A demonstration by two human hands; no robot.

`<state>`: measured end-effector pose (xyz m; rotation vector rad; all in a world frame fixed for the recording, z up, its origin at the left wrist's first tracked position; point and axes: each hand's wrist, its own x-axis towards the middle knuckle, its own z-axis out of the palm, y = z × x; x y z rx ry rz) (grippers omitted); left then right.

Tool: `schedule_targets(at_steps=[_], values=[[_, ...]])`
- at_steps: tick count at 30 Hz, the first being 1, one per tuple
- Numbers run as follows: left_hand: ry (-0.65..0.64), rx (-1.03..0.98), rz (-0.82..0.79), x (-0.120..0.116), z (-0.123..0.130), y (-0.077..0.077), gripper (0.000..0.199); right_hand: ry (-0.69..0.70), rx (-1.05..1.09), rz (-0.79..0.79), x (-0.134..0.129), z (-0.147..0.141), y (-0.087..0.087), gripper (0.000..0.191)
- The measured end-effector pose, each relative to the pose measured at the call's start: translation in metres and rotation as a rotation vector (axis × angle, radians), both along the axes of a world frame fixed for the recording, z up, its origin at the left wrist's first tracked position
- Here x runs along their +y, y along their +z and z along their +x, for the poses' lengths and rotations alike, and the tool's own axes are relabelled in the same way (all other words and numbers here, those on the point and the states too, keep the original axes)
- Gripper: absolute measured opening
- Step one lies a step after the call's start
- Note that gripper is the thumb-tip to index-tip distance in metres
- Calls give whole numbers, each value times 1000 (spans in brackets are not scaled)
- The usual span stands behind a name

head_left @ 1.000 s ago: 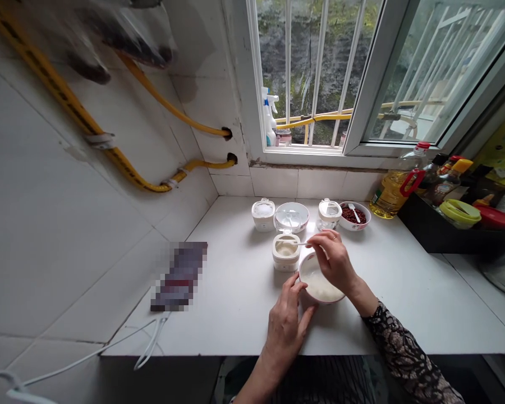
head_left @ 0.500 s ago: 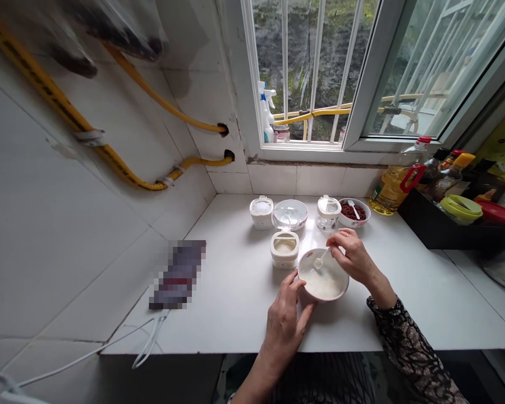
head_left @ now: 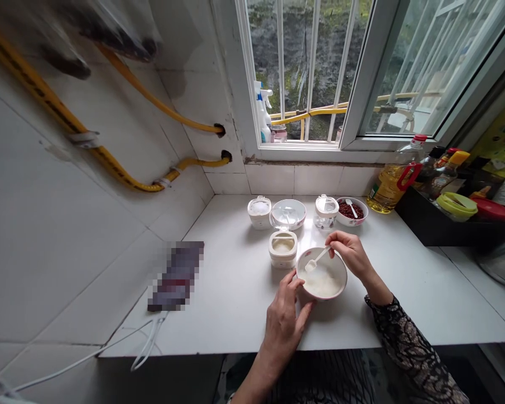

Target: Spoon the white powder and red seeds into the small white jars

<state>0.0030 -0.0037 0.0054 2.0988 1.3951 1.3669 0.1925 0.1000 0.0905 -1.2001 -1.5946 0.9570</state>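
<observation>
Over the bowl, right fingers pinch a white spoon.

Around the white bowl, the open jar is crowding ten o'clock, the lidded glass jar twelve and the bean dish one, while the white countertop is leaving passage for the right hand from two to four o'clock.

On the tabletop, a bowl near the front edge, an open jar just behind-left, a bean bowl farther back right.
</observation>
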Motion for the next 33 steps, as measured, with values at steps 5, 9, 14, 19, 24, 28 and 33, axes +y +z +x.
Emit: schedule_targets(at_steps=[5, 9, 14, 19, 24, 28, 33], values=[[3, 5, -2, 0, 0, -1, 37, -4, 165, -121, 3, 1, -1, 12], [14, 6, 5, 0, 0, -2, 37, 5, 221, -167, 5, 3, -1, 12], [16, 12, 13, 0, 0, -2, 36, -4, 286, -184, 6, 3, -3, 11], [17, 7, 21, 1, 1, -3, 35, -30, 288, -84, 5, -9, -5, 19], [9, -3, 19, 1, 0, -2, 35, -36, 122, 264, -2, -32, -3, 14], [13, -1, 24, 1, 0, -1, 35, 17, -226, 720, -6, -43, -3, 16], [15, 6, 20, 0, 1, -1, 34, -68, -207, 738, -9, -35, 1, 14]])
